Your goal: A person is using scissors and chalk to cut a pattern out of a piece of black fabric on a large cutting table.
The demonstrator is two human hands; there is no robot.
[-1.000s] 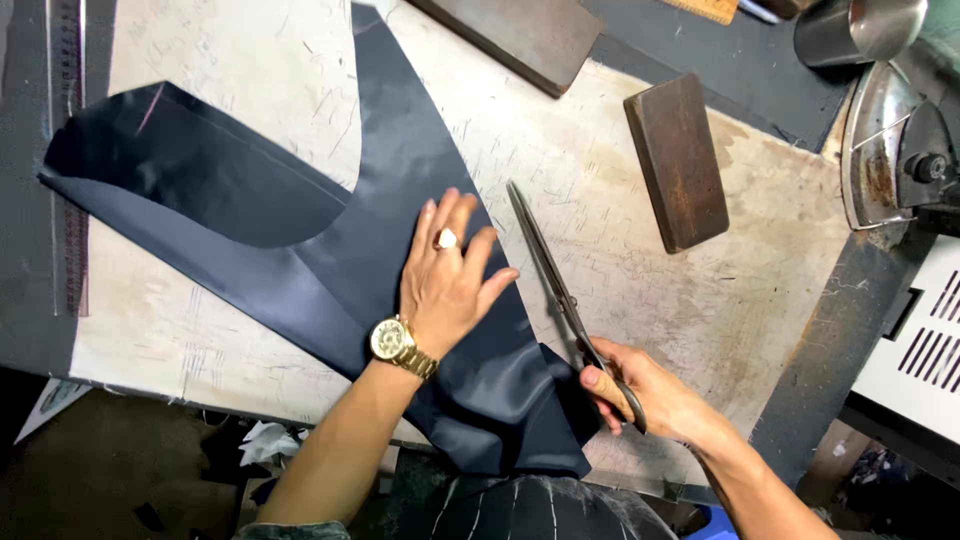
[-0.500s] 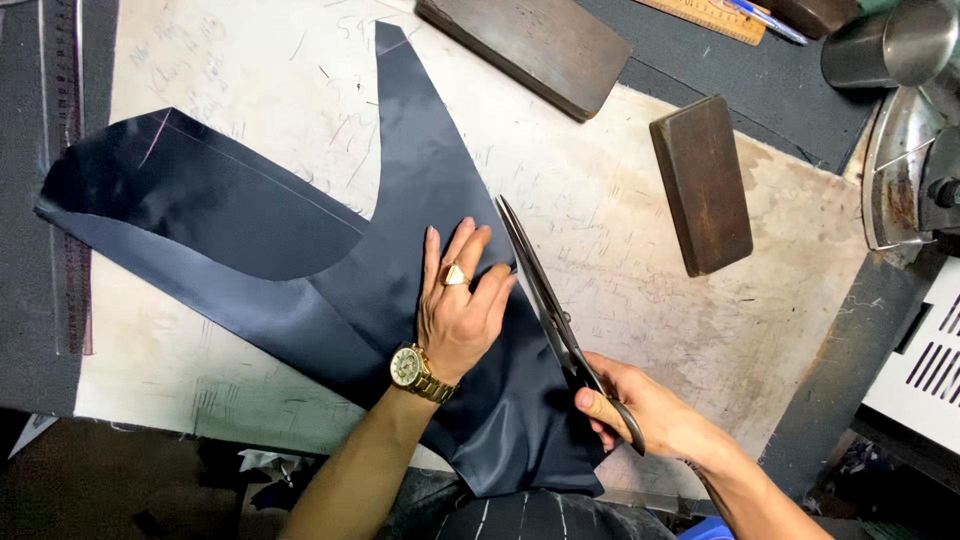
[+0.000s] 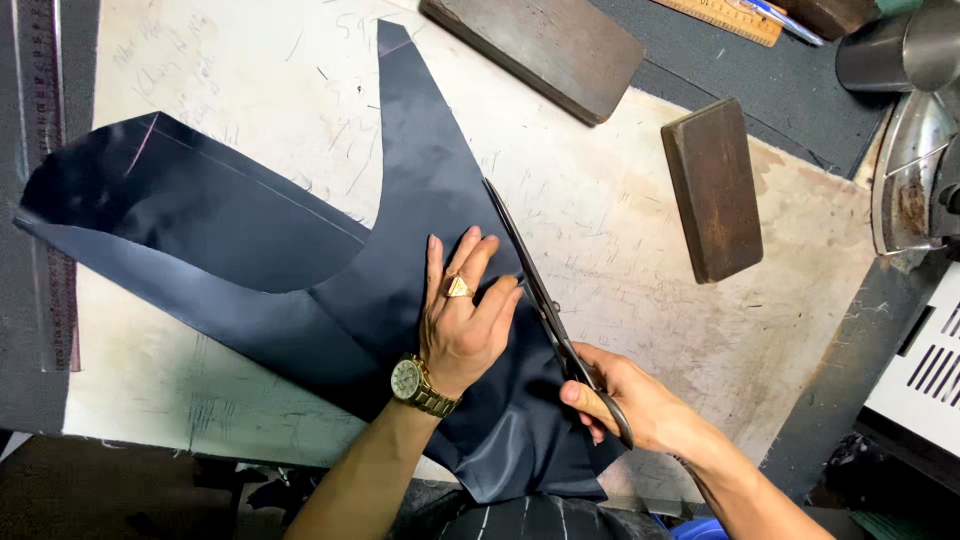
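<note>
The things are carried by a table (image 3: 760, 330) topped with a pale, cream-coloured board that is stained, scratched and covered in faint pencil marks. A large piece of dark navy, satin-like fabric (image 3: 330, 250) is spread flat on it, with one pointed arm running toward the far edge and another stretched out to the left. Long steel tailor's scissors (image 3: 545, 300) are laid along the fabric's right edge. Two dark brown rectangular wooden blocks are set on the board: one (image 3: 535, 50) near the far edge, the other (image 3: 712, 190) to the right, well apart from the fabric. A dark grey cloth strip (image 3: 780, 85) is seen along the far right edge of the table.
</note>
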